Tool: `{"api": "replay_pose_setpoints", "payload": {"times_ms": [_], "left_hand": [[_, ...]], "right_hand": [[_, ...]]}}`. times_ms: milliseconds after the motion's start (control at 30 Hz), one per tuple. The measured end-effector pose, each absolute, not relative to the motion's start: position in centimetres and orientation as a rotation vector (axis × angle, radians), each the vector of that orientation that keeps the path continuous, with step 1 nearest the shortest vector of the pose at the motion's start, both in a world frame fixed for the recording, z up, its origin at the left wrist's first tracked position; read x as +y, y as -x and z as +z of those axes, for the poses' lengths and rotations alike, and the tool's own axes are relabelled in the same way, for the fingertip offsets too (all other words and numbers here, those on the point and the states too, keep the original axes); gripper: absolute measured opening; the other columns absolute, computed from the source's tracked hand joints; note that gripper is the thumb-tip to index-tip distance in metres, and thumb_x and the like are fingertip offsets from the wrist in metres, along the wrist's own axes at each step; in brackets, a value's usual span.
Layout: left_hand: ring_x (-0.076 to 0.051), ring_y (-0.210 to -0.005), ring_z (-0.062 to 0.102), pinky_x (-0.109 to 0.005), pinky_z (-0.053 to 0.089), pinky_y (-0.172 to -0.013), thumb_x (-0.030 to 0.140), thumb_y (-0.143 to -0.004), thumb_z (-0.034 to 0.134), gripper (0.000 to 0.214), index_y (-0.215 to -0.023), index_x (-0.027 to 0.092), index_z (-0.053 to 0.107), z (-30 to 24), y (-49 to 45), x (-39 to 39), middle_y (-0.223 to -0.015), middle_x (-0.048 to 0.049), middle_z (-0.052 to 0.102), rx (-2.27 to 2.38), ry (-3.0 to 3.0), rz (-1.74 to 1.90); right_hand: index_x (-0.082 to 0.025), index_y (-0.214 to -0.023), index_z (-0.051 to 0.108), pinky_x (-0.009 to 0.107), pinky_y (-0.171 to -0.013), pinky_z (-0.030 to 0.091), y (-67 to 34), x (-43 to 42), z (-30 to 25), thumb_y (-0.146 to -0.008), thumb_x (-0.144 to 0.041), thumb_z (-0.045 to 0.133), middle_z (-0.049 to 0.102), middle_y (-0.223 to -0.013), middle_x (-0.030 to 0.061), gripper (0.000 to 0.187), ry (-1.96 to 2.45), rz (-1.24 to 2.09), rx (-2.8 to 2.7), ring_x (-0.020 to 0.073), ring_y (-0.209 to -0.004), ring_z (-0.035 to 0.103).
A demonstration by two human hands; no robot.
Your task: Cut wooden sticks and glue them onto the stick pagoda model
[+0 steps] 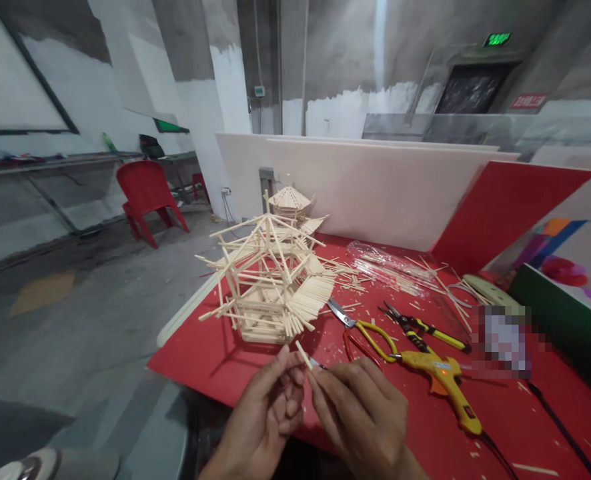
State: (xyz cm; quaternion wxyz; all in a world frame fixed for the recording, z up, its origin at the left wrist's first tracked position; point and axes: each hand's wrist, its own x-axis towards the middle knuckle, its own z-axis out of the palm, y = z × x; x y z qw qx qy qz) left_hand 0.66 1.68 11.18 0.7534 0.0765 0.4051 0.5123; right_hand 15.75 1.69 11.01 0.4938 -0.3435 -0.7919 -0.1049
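Note:
My left hand [268, 407] pinches a short wooden stick [303, 355] near the front edge of the red board [215, 353]. Close beside it, my right hand [363, 413] is closed on a small metal-tipped tool [317, 364] whose tip touches the stick. Just beyond my hands stands a pagoda model [268, 283] built of thin wooden sticks, and a smaller stick roof piece [289, 200] sits behind it.
Yellow-handled scissors [365, 330], cutting pliers [420, 327] and a yellow glue gun [448, 383] lie right of the model. Loose sticks and a plastic wrapper [390, 267] lie farther back. White and red panels [500, 207] stand behind the table. A red chair [145, 193] stands on the floor at left.

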Motion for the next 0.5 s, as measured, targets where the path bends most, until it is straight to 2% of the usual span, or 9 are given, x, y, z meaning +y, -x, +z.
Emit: {"api": "replay_pose_setpoints", "payload": {"times_ms": [100,267,500], "left_hand": [[-0.003,-0.043,0.044,-0.014,0.027,-0.034,0.030,-0.071,0.078,0.027,-0.089,0.011,0.070,11.1,0.1,3.0,-0.066,0.0014,0.060,0.917,-0.135,1.215],[-0.004,-0.041,0.047,-0.013,0.026,-0.033,0.026,-0.073,0.075,0.017,-0.081,0.013,0.066,11.3,0.5,5.0,-0.065,0.0009,0.061,0.920,-0.111,1.218],[-0.004,-0.037,0.044,-0.013,0.024,-0.033,0.029,-0.065,0.081,0.029,-0.067,0.016,0.055,12.0,0.0,6.5,-0.052,0.0048,0.056,0.945,-0.121,1.162]], "right_hand": [[-0.012,-0.103,0.065,0.031,-0.067,0.049,-14.8,2.5,11.4,-0.083,-0.006,0.068,0.068,-0.076,0.0050,0.021,0.876,-0.281,-1.915,0.0148,-0.068,0.060],[-0.014,-0.099,0.065,0.031,-0.066,0.047,-13.1,3.9,11.8,-0.084,-0.009,0.068,0.066,-0.076,0.0040,0.016,0.945,-0.298,-1.876,0.0149,-0.068,0.057],[-0.015,-0.095,0.066,0.031,-0.069,0.048,-12.7,4.5,11.4,-0.084,-0.010,0.068,0.067,-0.078,0.0053,0.012,0.984,-0.293,-1.892,0.0164,-0.072,0.059]]}}
